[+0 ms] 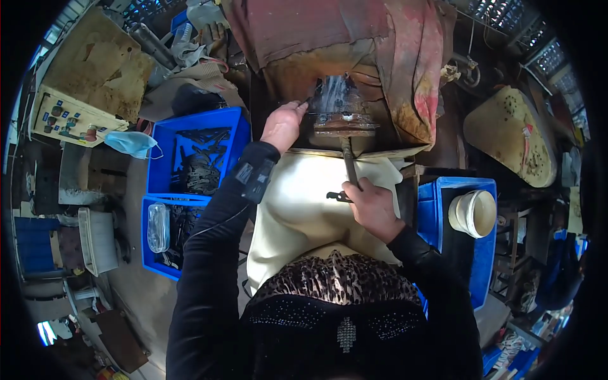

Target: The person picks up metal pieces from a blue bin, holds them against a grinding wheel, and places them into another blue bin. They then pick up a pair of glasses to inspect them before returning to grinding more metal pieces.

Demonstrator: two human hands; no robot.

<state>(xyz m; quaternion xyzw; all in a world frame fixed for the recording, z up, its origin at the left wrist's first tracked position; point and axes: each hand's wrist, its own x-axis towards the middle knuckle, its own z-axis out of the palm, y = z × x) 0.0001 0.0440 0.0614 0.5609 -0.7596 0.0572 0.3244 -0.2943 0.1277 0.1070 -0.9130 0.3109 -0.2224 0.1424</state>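
Ahead of me a worn metal fixture, dark and wet-looking with a pale streaked face, stands under a stained cloth cover. My left hand is closed at its left side, pinching a small dark piece whose shape is mostly hidden. A brown rod runs from the fixture's base toward me and reaches the fingers of my right hand. That hand is closed on a small dark metal piece, which sticks out to the left. Whether it also grips the rod is hard to tell. A cream apron covers my lap.
Two blue bins with dark metal pieces stand on my left, a clear plastic box in the nearer one. To the right, a blue tub carries a white bucket. A control box with knobs and a face mask are far left.
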